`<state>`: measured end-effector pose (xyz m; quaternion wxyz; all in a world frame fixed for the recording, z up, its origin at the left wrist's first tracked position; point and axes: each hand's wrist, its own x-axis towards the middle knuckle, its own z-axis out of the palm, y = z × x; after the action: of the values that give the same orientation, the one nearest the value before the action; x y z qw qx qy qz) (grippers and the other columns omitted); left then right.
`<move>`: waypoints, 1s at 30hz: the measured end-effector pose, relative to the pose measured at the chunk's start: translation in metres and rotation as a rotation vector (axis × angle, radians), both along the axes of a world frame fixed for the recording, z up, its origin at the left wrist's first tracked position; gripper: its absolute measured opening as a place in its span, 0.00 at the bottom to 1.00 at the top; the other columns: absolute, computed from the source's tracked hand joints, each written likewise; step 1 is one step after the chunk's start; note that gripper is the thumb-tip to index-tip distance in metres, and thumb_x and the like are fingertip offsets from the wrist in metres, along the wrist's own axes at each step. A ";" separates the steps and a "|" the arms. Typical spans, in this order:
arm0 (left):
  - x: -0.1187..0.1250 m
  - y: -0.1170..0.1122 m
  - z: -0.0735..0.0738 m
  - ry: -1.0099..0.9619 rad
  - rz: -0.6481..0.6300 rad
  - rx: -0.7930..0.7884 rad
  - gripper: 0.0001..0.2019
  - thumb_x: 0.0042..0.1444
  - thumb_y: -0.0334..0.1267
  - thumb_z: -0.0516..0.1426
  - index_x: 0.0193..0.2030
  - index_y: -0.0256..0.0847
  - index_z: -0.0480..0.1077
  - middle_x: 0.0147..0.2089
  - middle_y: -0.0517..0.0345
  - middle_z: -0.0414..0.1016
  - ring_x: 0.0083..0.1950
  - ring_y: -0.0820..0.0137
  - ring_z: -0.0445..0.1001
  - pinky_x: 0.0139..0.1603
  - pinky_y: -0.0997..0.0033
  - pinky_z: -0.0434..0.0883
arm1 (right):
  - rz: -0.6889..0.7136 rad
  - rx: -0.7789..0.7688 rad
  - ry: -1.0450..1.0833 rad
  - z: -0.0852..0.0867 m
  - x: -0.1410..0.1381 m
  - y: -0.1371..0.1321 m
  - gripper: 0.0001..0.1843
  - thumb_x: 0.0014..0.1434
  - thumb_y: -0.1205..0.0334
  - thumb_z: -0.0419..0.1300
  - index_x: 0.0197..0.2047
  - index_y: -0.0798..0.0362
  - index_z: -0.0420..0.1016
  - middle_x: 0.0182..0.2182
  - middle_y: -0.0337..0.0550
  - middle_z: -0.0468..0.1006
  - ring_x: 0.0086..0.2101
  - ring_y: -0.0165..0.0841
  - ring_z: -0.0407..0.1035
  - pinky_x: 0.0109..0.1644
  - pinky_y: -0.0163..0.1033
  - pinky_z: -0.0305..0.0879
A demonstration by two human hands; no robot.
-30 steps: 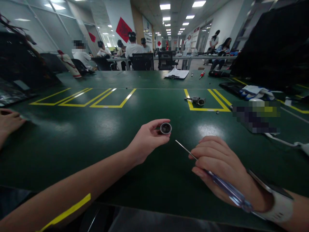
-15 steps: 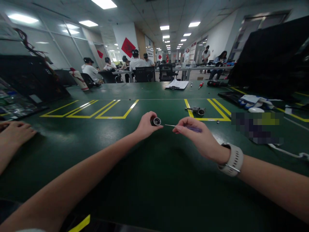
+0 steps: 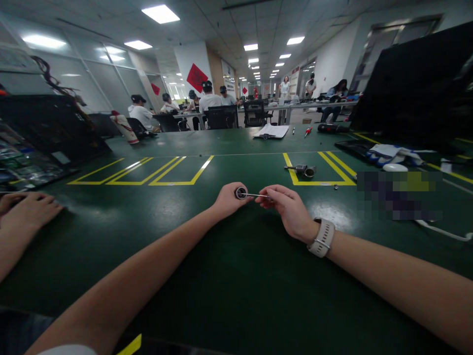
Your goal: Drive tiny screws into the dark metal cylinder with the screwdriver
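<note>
In the head view, the only one I had at my remote post, the left hand [image 3: 226, 202] gripped a small metal cup [image 3: 239, 193], its fingers wrapped around the side and its open mouth facing the camera, above a green workbench [image 3: 221, 276]. The right hand [image 3: 286, 206], just beside it, pinched a slim metal tool [image 3: 255, 195] between thumb and fingers, the shaft lying nearly level and its tip at the cup's mouth; I could not tell whether the tip touched the inner wall, and the handle was hidden by the hand. As I judged it, good work at this point called for a firm left grip with the fingertips clear of the rim, the shaft lined up with whatever it had to meet inside, and light pressure, since a slip could have carried the tip towards the left thumb. Tilting the mouth to the light would, I thought, have helped. Beyond the hands, a metal assembly [image 3: 303, 170] lay within yellow tape [image 3: 325, 184], a small loose piece [image 3: 336, 187] near it.
</note>
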<state>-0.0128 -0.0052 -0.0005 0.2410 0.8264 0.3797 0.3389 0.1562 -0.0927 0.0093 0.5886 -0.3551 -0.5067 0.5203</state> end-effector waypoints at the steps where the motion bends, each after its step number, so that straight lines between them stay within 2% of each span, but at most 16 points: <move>1: 0.000 0.000 0.000 0.004 0.011 0.011 0.12 0.45 0.43 0.60 0.27 0.36 0.65 0.25 0.62 0.66 0.27 0.75 0.64 0.28 0.74 0.62 | -0.019 0.033 -0.053 0.000 0.000 -0.001 0.09 0.55 0.58 0.56 0.33 0.55 0.74 0.29 0.42 0.77 0.32 0.31 0.68 0.39 0.40 0.62; 5: 0.001 -0.003 0.000 0.060 0.036 0.081 0.12 0.46 0.43 0.59 0.25 0.37 0.64 0.24 0.63 0.65 0.26 0.75 0.63 0.27 0.75 0.60 | -0.100 0.159 -0.324 0.003 0.000 -0.007 0.10 0.57 0.60 0.54 0.34 0.55 0.73 0.31 0.42 0.75 0.34 0.32 0.68 0.41 0.42 0.63; 9: 0.002 -0.005 0.001 0.190 0.042 0.207 0.09 0.49 0.40 0.57 0.25 0.38 0.64 0.25 0.62 0.64 0.28 0.74 0.63 0.29 0.74 0.60 | -0.129 0.277 -0.535 0.006 -0.002 -0.012 0.10 0.59 0.63 0.52 0.34 0.55 0.73 0.32 0.42 0.75 0.35 0.32 0.68 0.41 0.41 0.63; 13: 0.003 -0.007 0.002 0.322 0.039 0.329 0.04 0.50 0.34 0.55 0.26 0.38 0.64 0.27 0.60 0.65 0.30 0.71 0.64 0.31 0.72 0.60 | -0.140 0.296 -0.665 0.010 -0.004 -0.016 0.10 0.58 0.64 0.52 0.33 0.56 0.73 0.31 0.43 0.75 0.33 0.33 0.68 0.39 0.41 0.62; 16: 0.002 -0.008 0.002 0.336 0.024 0.361 0.05 0.50 0.33 0.54 0.26 0.38 0.63 0.27 0.60 0.64 0.30 0.71 0.64 0.32 0.71 0.59 | -0.089 0.212 -0.552 0.008 -0.003 -0.013 0.10 0.56 0.64 0.53 0.30 0.56 0.74 0.29 0.42 0.74 0.32 0.33 0.67 0.38 0.41 0.61; 20: 0.001 -0.008 0.002 0.256 0.001 0.324 0.07 0.51 0.35 0.55 0.25 0.38 0.62 0.26 0.61 0.63 0.29 0.73 0.63 0.31 0.72 0.60 | 0.022 -0.034 -0.094 0.002 0.002 -0.001 0.08 0.52 0.63 0.54 0.27 0.56 0.72 0.27 0.43 0.75 0.29 0.31 0.67 0.37 0.40 0.61; 23: 0.001 -0.008 0.002 0.187 -0.001 0.276 0.09 0.51 0.38 0.56 0.25 0.38 0.62 0.26 0.62 0.63 0.29 0.74 0.62 0.31 0.74 0.60 | 0.072 -0.164 0.096 -0.002 0.004 0.005 0.07 0.49 0.63 0.55 0.27 0.56 0.72 0.27 0.42 0.76 0.28 0.31 0.67 0.35 0.39 0.61; 26: 0.001 -0.008 0.002 0.140 0.026 0.245 0.09 0.51 0.39 0.57 0.25 0.38 0.62 0.26 0.63 0.63 0.28 0.75 0.62 0.30 0.74 0.60 | 0.077 -0.174 0.123 -0.003 0.003 0.005 0.06 0.49 0.62 0.56 0.27 0.55 0.72 0.27 0.42 0.77 0.28 0.30 0.67 0.35 0.39 0.60; 30: 0.002 -0.008 0.001 0.186 0.052 0.272 0.08 0.51 0.38 0.56 0.25 0.38 0.62 0.27 0.62 0.64 0.28 0.74 0.62 0.30 0.74 0.60 | -0.007 -0.022 -0.026 -0.003 0.000 0.000 0.08 0.52 0.61 0.55 0.28 0.55 0.72 0.28 0.41 0.76 0.29 0.30 0.66 0.35 0.39 0.60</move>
<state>-0.0112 -0.0132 0.0007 0.0820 0.8691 0.3721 0.3155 0.1561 -0.0932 0.0066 0.5797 -0.3701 -0.5075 0.5191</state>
